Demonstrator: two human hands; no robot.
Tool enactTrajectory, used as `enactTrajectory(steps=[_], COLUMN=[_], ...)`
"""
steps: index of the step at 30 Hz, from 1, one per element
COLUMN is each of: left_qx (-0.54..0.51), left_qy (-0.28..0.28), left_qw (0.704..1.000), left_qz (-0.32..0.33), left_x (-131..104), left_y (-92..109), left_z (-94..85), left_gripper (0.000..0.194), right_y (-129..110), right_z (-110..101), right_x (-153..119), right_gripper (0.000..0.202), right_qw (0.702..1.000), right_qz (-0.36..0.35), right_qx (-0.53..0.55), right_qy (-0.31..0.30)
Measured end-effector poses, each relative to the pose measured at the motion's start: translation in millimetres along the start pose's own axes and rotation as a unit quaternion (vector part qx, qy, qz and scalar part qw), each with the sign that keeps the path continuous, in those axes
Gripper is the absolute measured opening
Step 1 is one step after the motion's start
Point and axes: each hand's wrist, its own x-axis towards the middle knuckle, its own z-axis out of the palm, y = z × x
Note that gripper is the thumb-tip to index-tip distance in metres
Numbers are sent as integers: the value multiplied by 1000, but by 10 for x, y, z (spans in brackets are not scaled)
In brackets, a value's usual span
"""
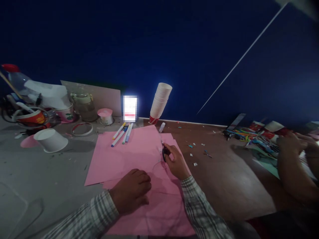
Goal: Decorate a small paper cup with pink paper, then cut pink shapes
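White marks the left of the frame, where a cup (51, 141) sits on the grey table (30, 176). Pink sheets (117, 159) fill the lower centre, with pens (119, 136) along their top edge. Over them is the left hand (132, 191), fingers loosely bent and nothing visible in them (whether it presses the paper, I cannot tell). Just right of centre, the right hand (175, 161) pinches the black handles of the scissors (164, 154). These lie at its left side, above the sheets, their long axis running up the frame with a slight lean left; the left hand is below and left, apart from them. A co-worker's hands (290, 141) are at far right.
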Motion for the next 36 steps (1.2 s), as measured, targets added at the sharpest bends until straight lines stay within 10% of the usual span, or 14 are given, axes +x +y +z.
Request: enactTrajectory(steps=[8, 15, 30, 36], left_qx=[-5, -29, -24, -32], left_qy=[-22, -4, -11, 0], left_qw=[1000, 999, 999, 999], left_qz=[-6, -24, -23, -22], left_x=[-3, -13, -13, -14], left_y=[22, 16, -3, 19], left_z=[-15, 18, 73, 69], left_gripper=[24, 19, 22, 15], right_y=[26, 220, -180, -81], right_z=[-147, -255, 67, -156], right_x=[85, 274, 304, 678], right_gripper=[38, 34, 25, 31], right_qw=[992, 934, 900, 956], right_qz=[-26, 79, 31, 36], right_qx=[-108, -336, -392, -282], right_qy=[58, -95, -187, -72])
